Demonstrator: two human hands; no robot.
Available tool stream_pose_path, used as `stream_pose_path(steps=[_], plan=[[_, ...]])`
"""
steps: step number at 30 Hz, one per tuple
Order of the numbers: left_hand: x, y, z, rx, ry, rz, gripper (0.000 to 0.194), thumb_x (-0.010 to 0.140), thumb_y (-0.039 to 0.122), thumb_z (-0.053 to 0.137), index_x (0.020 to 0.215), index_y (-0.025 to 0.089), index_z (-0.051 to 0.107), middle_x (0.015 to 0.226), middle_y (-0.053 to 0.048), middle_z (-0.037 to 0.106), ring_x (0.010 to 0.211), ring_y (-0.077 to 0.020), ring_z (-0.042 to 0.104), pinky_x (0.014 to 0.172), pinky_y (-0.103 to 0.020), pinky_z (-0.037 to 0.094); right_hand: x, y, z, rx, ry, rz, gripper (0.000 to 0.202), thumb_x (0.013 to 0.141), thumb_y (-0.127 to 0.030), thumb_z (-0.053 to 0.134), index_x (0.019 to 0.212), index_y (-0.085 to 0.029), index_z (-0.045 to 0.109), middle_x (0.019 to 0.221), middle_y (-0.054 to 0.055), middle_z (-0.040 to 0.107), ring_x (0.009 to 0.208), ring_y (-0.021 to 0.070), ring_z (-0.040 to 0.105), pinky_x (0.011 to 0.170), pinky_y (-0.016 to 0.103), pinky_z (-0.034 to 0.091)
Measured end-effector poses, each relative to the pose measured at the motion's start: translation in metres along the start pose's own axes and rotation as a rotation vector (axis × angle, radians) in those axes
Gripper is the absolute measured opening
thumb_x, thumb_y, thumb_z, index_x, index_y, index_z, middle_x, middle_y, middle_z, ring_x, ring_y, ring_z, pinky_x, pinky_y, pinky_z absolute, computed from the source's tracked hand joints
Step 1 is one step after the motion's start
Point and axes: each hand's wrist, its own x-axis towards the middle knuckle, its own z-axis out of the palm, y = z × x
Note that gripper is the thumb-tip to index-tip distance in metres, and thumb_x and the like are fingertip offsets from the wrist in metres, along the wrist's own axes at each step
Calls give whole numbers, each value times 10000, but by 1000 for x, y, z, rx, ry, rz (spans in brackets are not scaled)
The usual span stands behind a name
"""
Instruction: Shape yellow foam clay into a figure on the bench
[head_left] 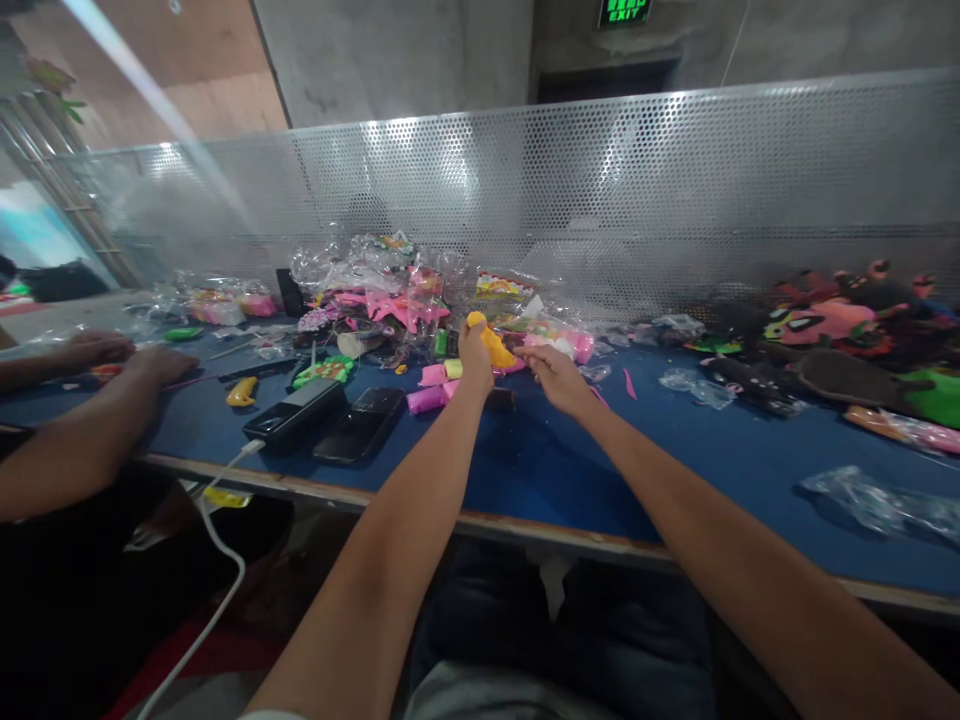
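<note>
1. One blue bench (551,480) runs across the scene; its near edge passes beneath both of the person's forearms, and a perforated metal screen (450,180) stands along the far side.
2. Blue surface shows between the forearms, and more lies right of the right arm, up to a crumpled clear wrapper (862,500).
3. Left of the left forearm, a phone (361,425) and a power bank (296,410) lie near the edge; a purple roll (426,400) sits just beyond the phone.
4. A co-worker's arms are cut off at the left; the far pile (390,300) is hard to sort through its glossy plastic, and the dark toys at the far right are blurred.
5. The left hand (475,355) has its grip closed around a yellow piece (498,350), partly covered by the fingers, mid-bench.
6. The right hand (556,375) has bent fingers at that piece's right end; whether its grip is pinching anything, I cannot tell.
</note>
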Motion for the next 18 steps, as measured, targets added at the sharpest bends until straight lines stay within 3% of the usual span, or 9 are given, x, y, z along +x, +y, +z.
stream_pose_path(steps=[4,9,13,18], plan=[[-1,-3,-1,29,-33,39,133,868,301,636,871,218,532,690,52,591,492,-91,548,523,-219,431,0,-2,-2,56,118,-8,283,857,-385,637,1066,-209,714,941,69,719,853,210,653,803,358,524],[-11,-1,3,10,-115,1,302,802,431,732,904,224,537,648,53,579,456,-84,526,471,-204,384,-1,-9,-3,135,127,50,291,763,-487,721,794,-198,719,797,48,718,689,174,621,687,319,507],[-14,-1,7,6,-130,-35,313,785,431,743,866,216,531,593,69,541,407,-72,474,424,-196,331,-2,-12,0,213,60,83,279,743,-454,706,844,-196,740,791,43,719,615,155,588,599,301,489],[-15,-7,10,18,-114,-16,179,835,304,668,805,194,530,553,70,535,406,-65,473,431,-185,346,-2,-10,6,224,75,79,255,708,-418,725,836,-198,698,796,30,710,672,155,605,649,300,494]])
